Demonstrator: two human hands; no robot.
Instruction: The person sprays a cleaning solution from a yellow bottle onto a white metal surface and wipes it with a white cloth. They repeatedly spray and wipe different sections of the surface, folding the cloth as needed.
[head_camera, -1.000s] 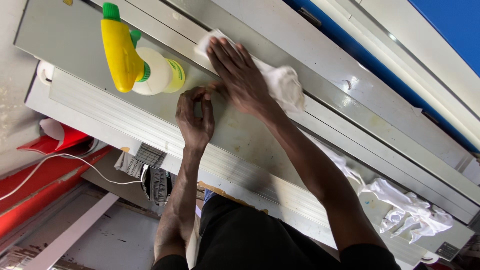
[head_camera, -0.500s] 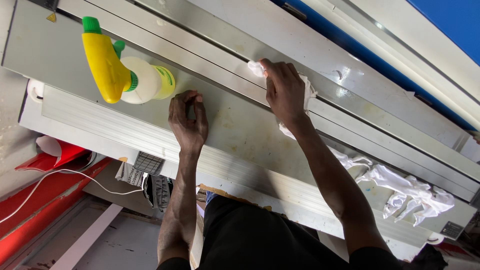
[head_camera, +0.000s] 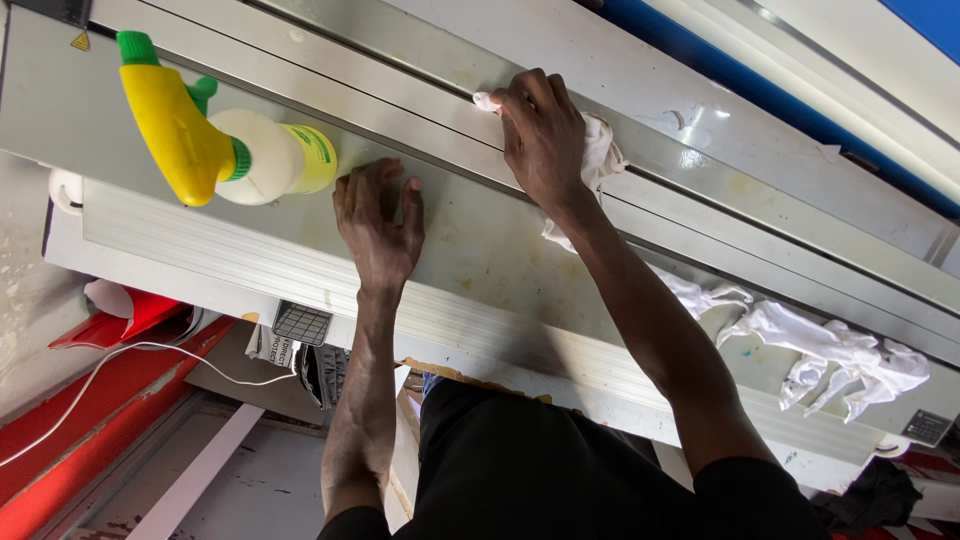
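A white rag (head_camera: 600, 160) was pinched under the right hand (head_camera: 545, 135), shifted since a sec. ago up to the panel's groove (head_camera: 420, 95); left hand (head_camera: 380, 225) was spread flat nr. spray bottle (head_camera: 215, 145).

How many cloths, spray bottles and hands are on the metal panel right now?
White cloths: 2, one under the right hand at, one crumpled at
Spray bottles: 1, yellow and white
Hands: 2, the left hand flat on the panel
Total: 5
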